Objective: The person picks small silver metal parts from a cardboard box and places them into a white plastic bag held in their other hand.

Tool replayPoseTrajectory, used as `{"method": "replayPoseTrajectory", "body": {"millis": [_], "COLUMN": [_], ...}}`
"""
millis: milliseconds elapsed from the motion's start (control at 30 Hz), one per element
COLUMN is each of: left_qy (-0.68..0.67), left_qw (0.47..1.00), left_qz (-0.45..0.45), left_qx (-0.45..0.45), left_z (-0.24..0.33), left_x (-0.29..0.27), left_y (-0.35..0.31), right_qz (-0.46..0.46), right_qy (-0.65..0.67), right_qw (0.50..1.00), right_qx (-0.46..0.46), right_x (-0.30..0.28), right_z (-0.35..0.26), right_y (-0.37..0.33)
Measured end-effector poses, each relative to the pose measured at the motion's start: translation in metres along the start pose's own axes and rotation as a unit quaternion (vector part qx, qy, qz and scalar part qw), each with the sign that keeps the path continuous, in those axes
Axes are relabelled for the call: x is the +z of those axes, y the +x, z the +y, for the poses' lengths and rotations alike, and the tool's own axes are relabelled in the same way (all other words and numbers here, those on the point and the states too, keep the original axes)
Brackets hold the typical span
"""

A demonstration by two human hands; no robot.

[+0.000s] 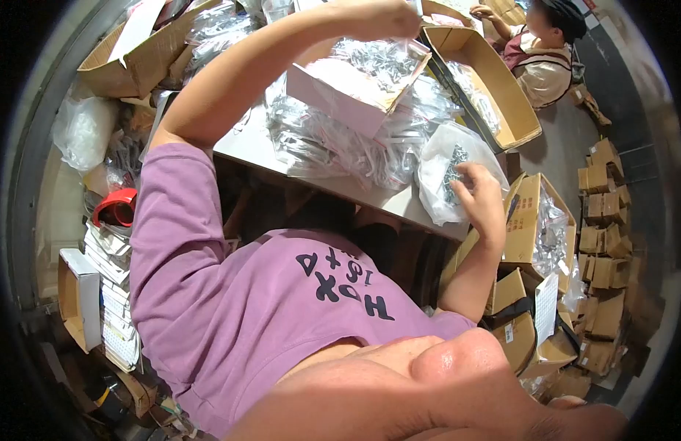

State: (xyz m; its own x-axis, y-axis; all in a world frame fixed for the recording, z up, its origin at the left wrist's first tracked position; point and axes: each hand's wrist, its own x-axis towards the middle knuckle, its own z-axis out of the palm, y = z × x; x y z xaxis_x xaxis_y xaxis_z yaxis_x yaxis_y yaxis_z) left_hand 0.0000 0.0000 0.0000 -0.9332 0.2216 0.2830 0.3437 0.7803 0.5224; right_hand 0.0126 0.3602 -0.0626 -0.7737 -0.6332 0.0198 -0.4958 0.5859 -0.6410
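Observation:
My left arm stretches across the table to the far side, and my left hand (384,20) is above the far end of an open white box (340,99). Its fingers are curled in; whatever they hold, if anything, is hidden. Small clear bags with metal parts (377,59) fill that box. On the right, my right hand (481,197) reaches over a white plastic bag (437,202) of small dark metal pieces, perhaps screws (454,173). Its thumb and fingers are apart, with the fingertips at the pieces.
Many clear plastic packets (340,147) are heaped on the white table (311,184). Beyond the bag stands a long cardboard tray (513,110). Open cartons (524,220) stand close by my right arm. Another person (542,62) sits at the far right. A red ring-shaped object (116,207) lies at left.

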Motion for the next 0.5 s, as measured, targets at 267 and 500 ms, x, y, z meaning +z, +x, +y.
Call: {"method": "replayPoseTrajectory", "body": {"millis": [267,500], "left_qy": [0.156,0.069], "left_qw": [0.940,0.976], "left_qz": [-0.305,-0.205], "left_qx": [-0.006,0.025], "left_z": [0.006,0.006], "left_x": [-0.002,-0.018], "left_y": [-0.038,-0.042], "right_qz": [-0.071,-0.049], "right_qy": [-0.228,-0.237], "right_qw": [0.970,0.969], "right_qx": [-0.039,-0.045], "right_x": [0.011,0.014], "right_z": [0.002,-0.002], "right_y": [0.017,0.020]}}
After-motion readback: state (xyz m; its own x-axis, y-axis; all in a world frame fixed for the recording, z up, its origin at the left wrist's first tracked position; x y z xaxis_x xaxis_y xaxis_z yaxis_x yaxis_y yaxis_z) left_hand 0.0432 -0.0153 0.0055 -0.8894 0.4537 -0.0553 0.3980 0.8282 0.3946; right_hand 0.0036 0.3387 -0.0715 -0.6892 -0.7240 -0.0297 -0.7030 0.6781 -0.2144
